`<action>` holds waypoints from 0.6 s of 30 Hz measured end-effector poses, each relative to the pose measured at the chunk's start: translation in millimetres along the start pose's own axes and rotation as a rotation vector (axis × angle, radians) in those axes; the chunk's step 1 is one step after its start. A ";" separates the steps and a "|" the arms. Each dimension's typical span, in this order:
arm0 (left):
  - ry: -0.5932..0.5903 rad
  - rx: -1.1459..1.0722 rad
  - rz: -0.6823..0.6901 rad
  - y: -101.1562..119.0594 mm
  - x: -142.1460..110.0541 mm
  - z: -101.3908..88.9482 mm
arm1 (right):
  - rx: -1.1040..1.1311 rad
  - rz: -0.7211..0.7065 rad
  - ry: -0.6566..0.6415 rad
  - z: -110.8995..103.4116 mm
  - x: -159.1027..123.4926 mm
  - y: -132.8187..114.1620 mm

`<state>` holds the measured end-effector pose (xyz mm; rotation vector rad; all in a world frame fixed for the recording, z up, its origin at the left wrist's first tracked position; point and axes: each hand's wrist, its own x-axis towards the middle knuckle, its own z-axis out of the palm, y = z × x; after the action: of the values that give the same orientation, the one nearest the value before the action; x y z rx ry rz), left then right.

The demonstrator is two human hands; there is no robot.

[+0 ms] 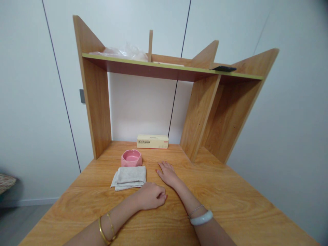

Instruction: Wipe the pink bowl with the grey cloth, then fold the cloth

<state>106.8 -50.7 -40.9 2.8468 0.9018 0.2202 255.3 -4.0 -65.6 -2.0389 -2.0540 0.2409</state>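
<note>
My left hand rests on the wooden desk, its fingers curled into a loose fist with nothing visible in it. It lies just in front of the right corner of a folded grey cloth. Farther forward and to the right, my right hand lies flat on the desktop, fingers spread and holding nothing. Directly behind the cloth sits a pink faceted ashtray with a round hollow. A long cream box with printed lettering stands at the back of the desk.
A wooden shelf unit rises from the back of the desk, with upright side panels. On its upper board are a clear plastic bag and a dark flat object jutting over the front edge. White walls stand behind and to the right.
</note>
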 end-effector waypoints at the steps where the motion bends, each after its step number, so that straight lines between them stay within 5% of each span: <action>1: 0.003 0.001 -0.002 0.1 -0.1 0.0 | 0.000 -0.001 0.000 0.1 0.1 0.0; 18: 0.016 -0.010 0.008 0.5 -0.4 -0.3 | -0.011 -0.008 0.000 -1.4 -0.9 -0.6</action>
<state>106.7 -51.3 -40.6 2.8435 0.8900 0.2475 255.1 -4.9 -64.1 -2.0358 -2.0675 0.2286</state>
